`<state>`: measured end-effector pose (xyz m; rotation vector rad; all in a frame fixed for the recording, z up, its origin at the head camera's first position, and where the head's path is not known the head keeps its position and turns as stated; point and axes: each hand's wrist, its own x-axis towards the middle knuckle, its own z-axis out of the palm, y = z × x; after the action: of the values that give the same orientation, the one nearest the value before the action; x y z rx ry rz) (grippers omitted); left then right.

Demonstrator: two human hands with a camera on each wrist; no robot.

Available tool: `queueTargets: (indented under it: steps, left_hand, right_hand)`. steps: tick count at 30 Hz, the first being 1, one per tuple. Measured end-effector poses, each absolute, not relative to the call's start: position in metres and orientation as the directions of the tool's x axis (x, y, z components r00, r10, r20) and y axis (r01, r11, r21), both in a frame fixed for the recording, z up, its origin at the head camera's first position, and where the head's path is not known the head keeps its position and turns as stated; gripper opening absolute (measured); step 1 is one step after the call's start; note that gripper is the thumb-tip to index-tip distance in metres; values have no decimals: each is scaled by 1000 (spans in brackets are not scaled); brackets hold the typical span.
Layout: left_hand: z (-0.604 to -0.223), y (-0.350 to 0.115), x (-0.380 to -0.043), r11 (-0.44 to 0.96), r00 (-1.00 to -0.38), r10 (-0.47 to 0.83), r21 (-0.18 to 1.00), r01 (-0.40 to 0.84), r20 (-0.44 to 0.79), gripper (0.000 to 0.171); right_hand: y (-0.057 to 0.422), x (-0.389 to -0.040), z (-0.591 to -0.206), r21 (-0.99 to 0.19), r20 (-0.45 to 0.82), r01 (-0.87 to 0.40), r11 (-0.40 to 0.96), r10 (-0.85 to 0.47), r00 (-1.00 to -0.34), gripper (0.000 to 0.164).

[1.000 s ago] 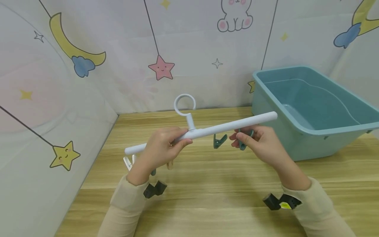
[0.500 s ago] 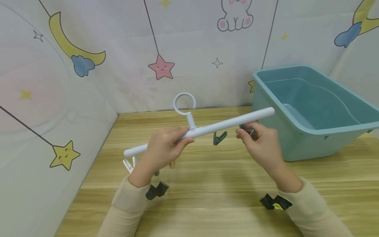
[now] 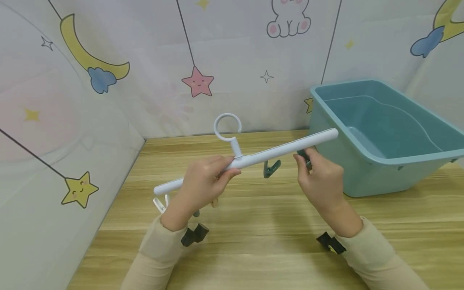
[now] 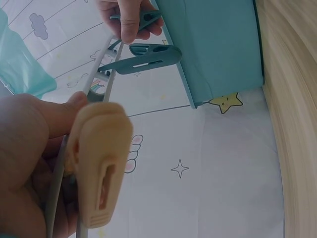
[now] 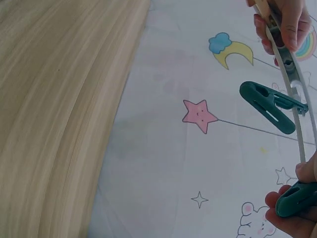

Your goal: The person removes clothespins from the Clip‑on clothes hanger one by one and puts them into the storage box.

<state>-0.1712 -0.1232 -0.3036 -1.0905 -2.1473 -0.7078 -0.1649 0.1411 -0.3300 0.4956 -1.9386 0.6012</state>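
Dark-green plastic clip (image 5: 297, 199) apparently being fitted to white plastic hanger (image 3: 286, 150)
Left hand (image 3: 204, 179) grips the hanger, right hand (image 3: 320, 177) pinches the clip; next likely needs careful alignment.

We pinch with our left hand (image 3: 203, 179), angled toward two o'clock; likewise our right hand (image 3: 322, 179), angled toward eleven; our forearms (image 3: 156, 253) enter at seven and four.

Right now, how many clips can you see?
5: white clip at far left, grey-green clip and beige clip partly behind the left hand, one green clip between hands, another green clip in the right hand. Some may be hidden.
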Motion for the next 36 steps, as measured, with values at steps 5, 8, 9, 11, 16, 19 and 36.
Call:
queueTargets:
  steps: [5, 8, 9, 11, 16, 19, 36]
  left_hand:
    - [-304, -119, -169, 533, -475, 487, 181, 826, 733, 25]
    - [-304, -117, -167, 551, -487, 477, 183, 814, 731, 26]
    - [-305, -116, -167, 557, -490, 475, 181, 810, 731, 26]
    - [-305, -115, -167, 569, -498, 473, 180, 802, 727, 25]
    - [-307, -116, -168, 601, -517, 471, 168, 781, 715, 25]
    - [-307, -119, -171, 587, -517, 477, 181, 789, 710, 24]
    - [-299, -137, -178, 263, -404, 530, 309, 914, 745, 42]
  right_hand:
    - [141, -166, -332, -164, 916, -536, 828, -72, -393, 14]
    - [140, -168, -334, -146, 927, -519, 842, -67, -369, 16]
    - [140, -169, -334, -139, 931, -515, 846, -66, -359, 16]
    - [141, -171, -336, -128, 937, -514, 848, -66, -343, 16]
    - [148, -178, -335, -158, 920, -594, 789, -101, -378, 13]
    - [155, -178, -331, -282, 865, -669, 688, -120, -488, 12]
    - [179, -177, -311, -755, 650, -469, -458, -616, -445, 18]
